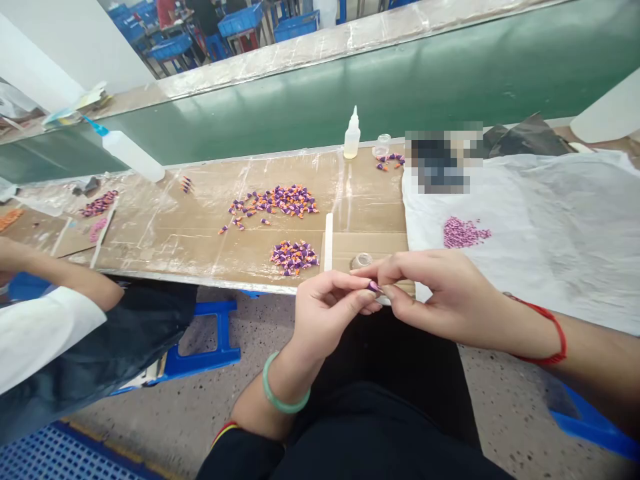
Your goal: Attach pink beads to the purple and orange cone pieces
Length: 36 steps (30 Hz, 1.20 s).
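My left hand (325, 310) pinches a small purple piece (373, 287) with a pinkish streak between thumb and fingertips, above the front edge of the bench. The fingers of my right hand (440, 293) are closed together at the piece's other end; whatever they grip is too small to make out. Behind my hands sits a small clear round container (361, 261), partly covered by my fingers. Left of it lies a pile of small purple and orange pieces (294, 258), with a looser, larger pile (280, 201) farther back. On a white cloth to the right are many tiny pink pieces (463, 233).
A white strip (329, 241) lies beside the piles. Farther back stand a small dropper bottle (352, 137) and a clear cap (383, 143). A larger white bottle (133, 155) leans at the left. Past the white cloth (560, 233) is another bottle. A co-worker's arm (60, 270) reaches in from the left.
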Each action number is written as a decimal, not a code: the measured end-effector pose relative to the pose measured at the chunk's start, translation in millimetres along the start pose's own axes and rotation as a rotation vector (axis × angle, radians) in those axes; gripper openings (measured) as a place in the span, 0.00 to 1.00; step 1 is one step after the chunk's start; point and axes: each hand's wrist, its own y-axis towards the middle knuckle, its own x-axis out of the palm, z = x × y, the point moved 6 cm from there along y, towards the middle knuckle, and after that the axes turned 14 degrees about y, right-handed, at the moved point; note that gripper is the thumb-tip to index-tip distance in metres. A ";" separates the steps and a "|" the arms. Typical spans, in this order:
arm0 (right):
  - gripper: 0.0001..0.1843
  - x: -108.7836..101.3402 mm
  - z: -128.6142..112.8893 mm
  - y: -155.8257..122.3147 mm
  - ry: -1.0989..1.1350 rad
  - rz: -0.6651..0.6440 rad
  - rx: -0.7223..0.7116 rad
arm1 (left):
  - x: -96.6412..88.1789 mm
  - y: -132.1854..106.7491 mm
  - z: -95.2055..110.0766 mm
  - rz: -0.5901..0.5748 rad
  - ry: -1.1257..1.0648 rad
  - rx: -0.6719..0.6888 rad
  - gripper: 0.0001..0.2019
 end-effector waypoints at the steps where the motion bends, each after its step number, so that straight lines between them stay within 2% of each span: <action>1: 0.09 0.3 0.8 -0.1 0.008 0.001 0.008 | -0.1 0.5 0.3 0.005 0.007 0.003 0.19; 6: 0.10 1.9 4.5 -1.4 0.054 0.011 0.005 | -2.0 2.5 0.1 0.016 0.009 0.016 0.15; 9: 0.09 0.4 5.4 -3.7 0.082 0.011 0.001 | -1.8 3.3 0.7 -0.015 -0.001 0.015 0.13; 13: 0.07 -9.0 8.1 -9.1 0.114 0.030 0.088 | 0.9 3.2 3.1 -0.053 0.035 -0.014 0.14; 17: 0.07 -26.1 17.2 -20.2 0.105 0.125 0.195 | -4.0 3.1 3.5 -0.032 0.122 -0.021 0.14; 20: 0.10 -37.6 27.9 -34.2 0.044 0.175 0.242 | -29.3 5.9 0.8 0.012 0.305 0.013 0.11; 22: 0.10 -45.6 37.6 -46.8 0.019 0.212 0.293 | -61.5 10.0 0.3 0.084 0.523 0.091 0.09; 25: 0.14 -60.2 54.6 -70.1 -0.012 0.306 0.422 | -119.8 18.0 -0.3 0.255 0.970 0.239 0.08; 27: 0.19 -69.5 65.2 -86.1 -0.020 0.383 0.526 | -149.4 26.9 -7.8 0.269 1.240 0.258 0.08; 28: 0.20 -72.9 69.9 -93.1 -0.013 0.414 0.576 | -161.2 32.1 -11.8 0.270 1.286 0.251 0.08; 31: 0.22 -77.2 79.8 -106.9 -0.007 0.461 0.691 | -178.6 53.6 -20.0 0.229 1.352 0.242 0.09; 36: 0.22 -74.8 82.2 -107.8 0.007 0.482 0.727 | -180.6 114.0 -14.7 0.199 1.449 0.267 0.12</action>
